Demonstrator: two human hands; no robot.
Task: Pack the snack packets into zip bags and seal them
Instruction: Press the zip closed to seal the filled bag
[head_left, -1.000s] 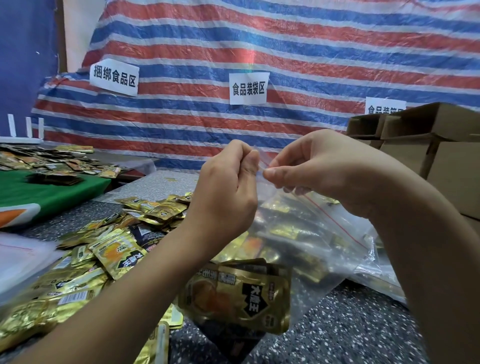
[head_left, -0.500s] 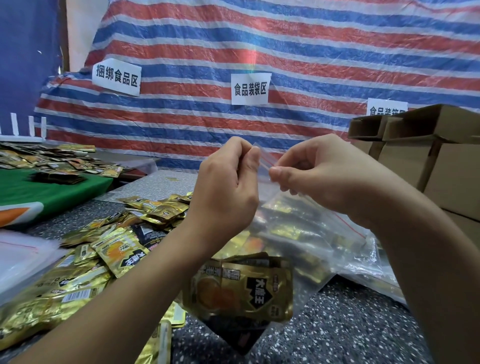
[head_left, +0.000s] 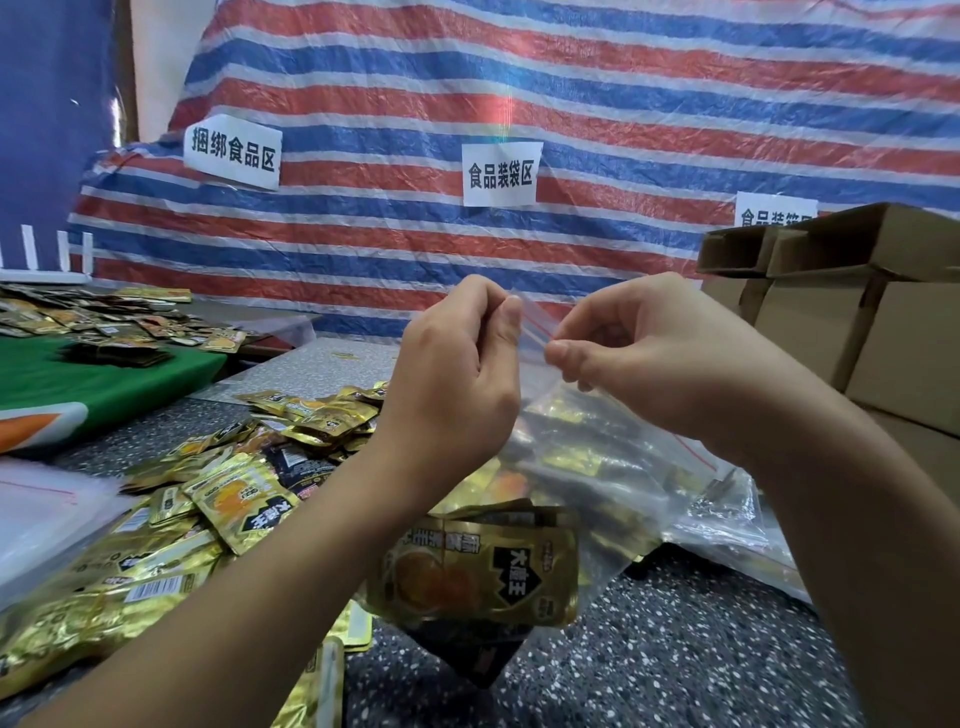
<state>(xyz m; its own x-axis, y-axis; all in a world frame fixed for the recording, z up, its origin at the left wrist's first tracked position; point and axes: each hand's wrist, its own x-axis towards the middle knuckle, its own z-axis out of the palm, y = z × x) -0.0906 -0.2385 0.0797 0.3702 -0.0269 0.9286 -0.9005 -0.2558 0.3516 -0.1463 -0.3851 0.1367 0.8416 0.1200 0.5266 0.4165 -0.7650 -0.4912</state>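
Note:
A clear zip bag with a red seal line hangs above the table, holding gold snack packets at its bottom. My left hand pinches the bag's top edge at the left. My right hand pinches the same seal strip just to the right, thumb and forefinger together. A short stretch of the strip shows between the two hands. A heap of loose gold packets lies on the speckled table to the left.
Filled zip bags lie behind the held bag at the right. Cardboard boxes stack at the far right. Empty clear bags sit at the left edge. A green-covered table with more packets stands at the back left, before a striped tarp.
Both hands have risen slightly with the bag and moved a little apart along the seal strip. The bag's bottom has lifted further off the table.

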